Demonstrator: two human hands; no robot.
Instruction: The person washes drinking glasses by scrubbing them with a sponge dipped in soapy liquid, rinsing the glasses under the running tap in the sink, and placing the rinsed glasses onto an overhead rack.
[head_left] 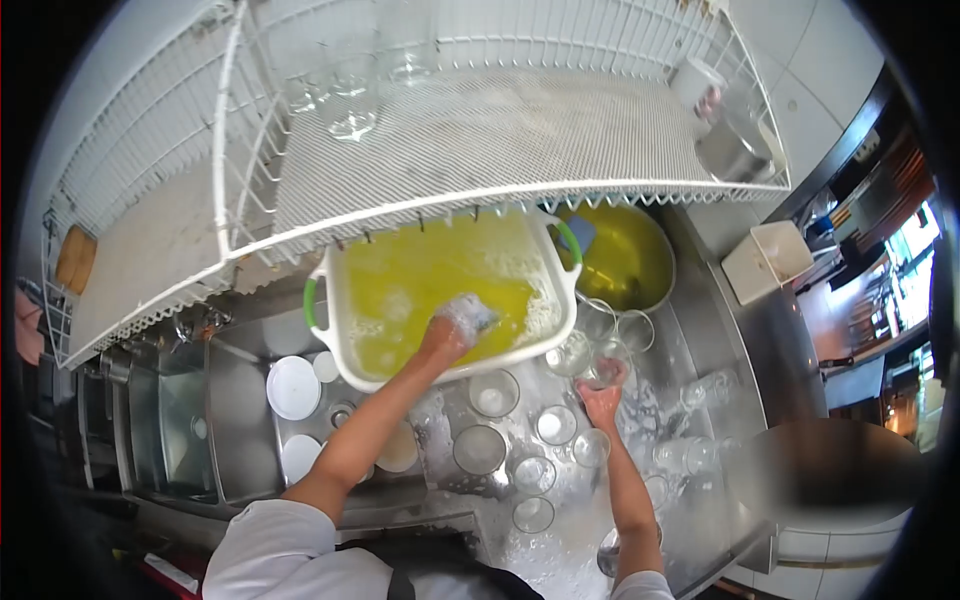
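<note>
Glass, clear and round (pixel 611 354), grasped in right hand (pixel 600 396), right of white rectangular plastic tub (pixel 556 290); foam (pixel 466 308) over left hand (pixel 446 336), hold unclear. Best kept off neighbouring transparent glasses (pixel 636 331).

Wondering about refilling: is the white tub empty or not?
Not empty: foamy yellow-green liquid spreads across the white tub. How deep, I cannot tell.
</note>
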